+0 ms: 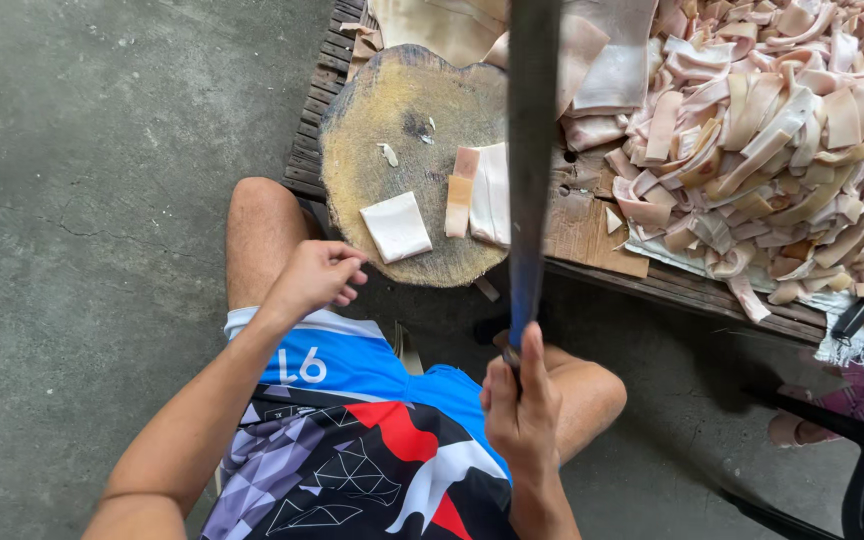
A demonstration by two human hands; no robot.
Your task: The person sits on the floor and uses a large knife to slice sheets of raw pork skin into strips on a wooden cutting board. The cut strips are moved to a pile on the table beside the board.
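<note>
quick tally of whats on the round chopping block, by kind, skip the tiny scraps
On the round wooden block:
White square piece: 1
Narrow pink and tan strip: 1
White slab, partly hidden behind the long blade: 1
Total: 3

The right hand grips the blade's handle; the left hand is empty.

Pale pink strips (782,130), yellow-brown chopping block (392,110), blue-grey blade (530,170)

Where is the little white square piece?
In the head view, the white square piece lies on the round wooden chopping block, at its near edge, just beyond the left hand.
</note>
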